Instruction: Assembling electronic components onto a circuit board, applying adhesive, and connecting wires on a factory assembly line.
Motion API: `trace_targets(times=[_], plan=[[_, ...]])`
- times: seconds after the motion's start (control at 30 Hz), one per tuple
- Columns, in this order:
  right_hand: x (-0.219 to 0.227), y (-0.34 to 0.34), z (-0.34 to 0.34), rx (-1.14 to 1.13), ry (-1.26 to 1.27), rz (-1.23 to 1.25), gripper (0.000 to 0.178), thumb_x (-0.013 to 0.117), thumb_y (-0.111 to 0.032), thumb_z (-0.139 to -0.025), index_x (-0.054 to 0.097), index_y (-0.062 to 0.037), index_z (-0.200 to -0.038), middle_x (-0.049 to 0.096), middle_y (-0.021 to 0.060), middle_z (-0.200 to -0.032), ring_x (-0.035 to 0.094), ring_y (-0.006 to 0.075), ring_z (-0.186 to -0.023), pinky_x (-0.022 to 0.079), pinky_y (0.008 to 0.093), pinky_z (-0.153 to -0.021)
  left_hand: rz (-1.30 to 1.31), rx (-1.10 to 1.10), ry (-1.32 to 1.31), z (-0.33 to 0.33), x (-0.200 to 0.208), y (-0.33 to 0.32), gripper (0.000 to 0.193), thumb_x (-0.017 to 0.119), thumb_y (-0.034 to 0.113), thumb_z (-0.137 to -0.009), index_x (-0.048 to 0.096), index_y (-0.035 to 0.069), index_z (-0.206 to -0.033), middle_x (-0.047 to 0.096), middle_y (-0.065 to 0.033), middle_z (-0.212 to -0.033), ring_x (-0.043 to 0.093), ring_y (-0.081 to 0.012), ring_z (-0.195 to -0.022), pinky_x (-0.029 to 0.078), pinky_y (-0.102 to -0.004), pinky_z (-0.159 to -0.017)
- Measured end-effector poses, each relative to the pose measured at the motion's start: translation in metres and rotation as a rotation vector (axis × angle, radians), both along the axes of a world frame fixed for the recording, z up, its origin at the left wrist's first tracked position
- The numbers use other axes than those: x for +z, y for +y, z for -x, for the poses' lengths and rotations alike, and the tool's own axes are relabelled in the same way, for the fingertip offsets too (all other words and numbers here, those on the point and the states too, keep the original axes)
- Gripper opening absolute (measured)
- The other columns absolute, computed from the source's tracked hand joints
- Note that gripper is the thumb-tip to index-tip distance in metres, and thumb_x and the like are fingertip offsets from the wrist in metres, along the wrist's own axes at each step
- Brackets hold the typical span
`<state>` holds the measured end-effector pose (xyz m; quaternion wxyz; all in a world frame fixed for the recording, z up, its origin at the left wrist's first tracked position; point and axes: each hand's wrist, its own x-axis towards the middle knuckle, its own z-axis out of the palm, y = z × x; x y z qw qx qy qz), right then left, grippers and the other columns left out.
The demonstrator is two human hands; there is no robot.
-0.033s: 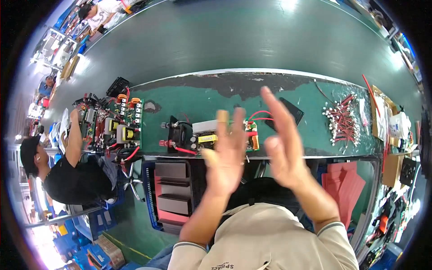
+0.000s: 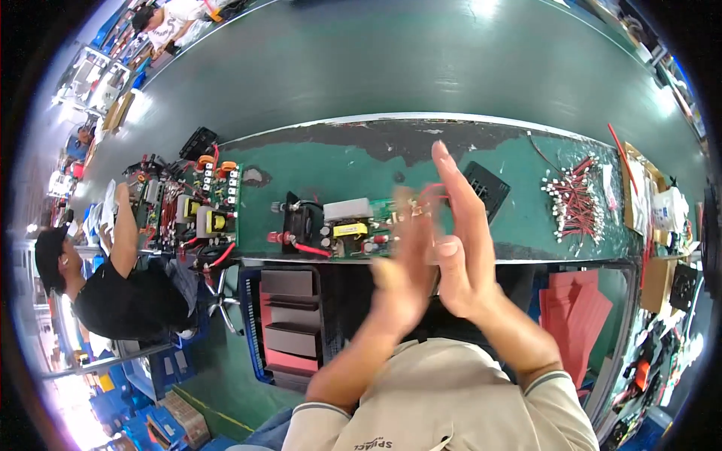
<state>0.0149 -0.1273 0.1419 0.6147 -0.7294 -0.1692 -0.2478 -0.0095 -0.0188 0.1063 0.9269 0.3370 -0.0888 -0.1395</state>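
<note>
My left hand and my right hand are raised in front of me, fingers straight, palms facing and touching or nearly touching. The left hand is blurred. Neither holds anything. Behind them, on the green worktable, lies a green circuit board with a yellow part, a white block and red wires; the hands hide its right end. Just beyond my right hand's fingertips lies a black ribbed part.
A bundle of red wires with white ends lies at the table's right. At the left, another person in black reaches toward several circuit boards. Stacked trays sit under the table edge, red sheets at right.
My two hands have come closer together, the left one moving right and the right one left, until the palms meet.
</note>
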Motion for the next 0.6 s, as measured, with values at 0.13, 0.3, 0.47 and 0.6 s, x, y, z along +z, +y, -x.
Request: trace_targets(times=[0.13, 0.3, 0.47, 0.6], plan=[[0.001, -0.007, -0.035, -0.234, -0.025, -0.03, 0.045, 0.039, -0.028, -0.104, 0.044, 0.0021, -0.137, 0.047, 0.0163, -0.143, 0.046, 0.0278, -0.132, 0.033, 0.0392, -0.111, -0.292, -0.165, -0.261, 0.021, 0.001, -0.015, 0.1, 0.035, 0.072, -0.092, -0.011, 0.008, -0.154, -0.001, -0.0076, -0.164, 0.005, -0.0238, -0.15, 0.006, -0.0427, -0.12], [-0.043, -0.108, -0.042, -0.407, 0.316, 0.45, 0.026, 0.066, -0.007, -0.089, 0.062, -0.0011, -0.114, 0.068, 0.0098, -0.097, 0.064, 0.0165, -0.088, 0.049, 0.0283, -0.08, -1.168, 0.357, -0.146, 0.03, 0.013, 0.093, 0.054, 0.07, 0.018, -0.087, 0.053, -0.004, -0.133, 0.048, -0.0178, -0.144, 0.049, -0.0257, -0.131, 0.039, -0.0377, -0.108], [-0.074, -0.127, -0.024, -0.36, 0.469, 0.723, 0.05, 0.077, -0.024, -0.081, 0.06, -0.0024, -0.123, 0.063, 0.0131, -0.104, 0.061, 0.0249, -0.095, 0.048, 0.035, -0.083, -1.025, 0.923, 0.066, -0.02, -0.027, 0.172, 0.06, 0.073, 0.011, -0.085, 0.047, 0.006, -0.138, 0.054, -0.0099, -0.13, 0.051, -0.0203, -0.121, 0.041, -0.0351, -0.103], [-0.071, -0.122, -0.034, -0.294, 0.691, 0.68, 0.064, 0.082, -0.031, -0.074, 0.059, -0.0008, -0.126, 0.059, 0.0144, -0.104, 0.058, 0.0252, -0.096, 0.047, 0.0359, -0.083, -0.877, 0.542, 0.147, -0.036, -0.049, 0.168, 0.054, 0.076, 0.011, -0.084, 0.052, 0.0, -0.132, 0.058, -0.0036, -0.117, 0.055, -0.0119, -0.102, 0.044, -0.0255, -0.094]])
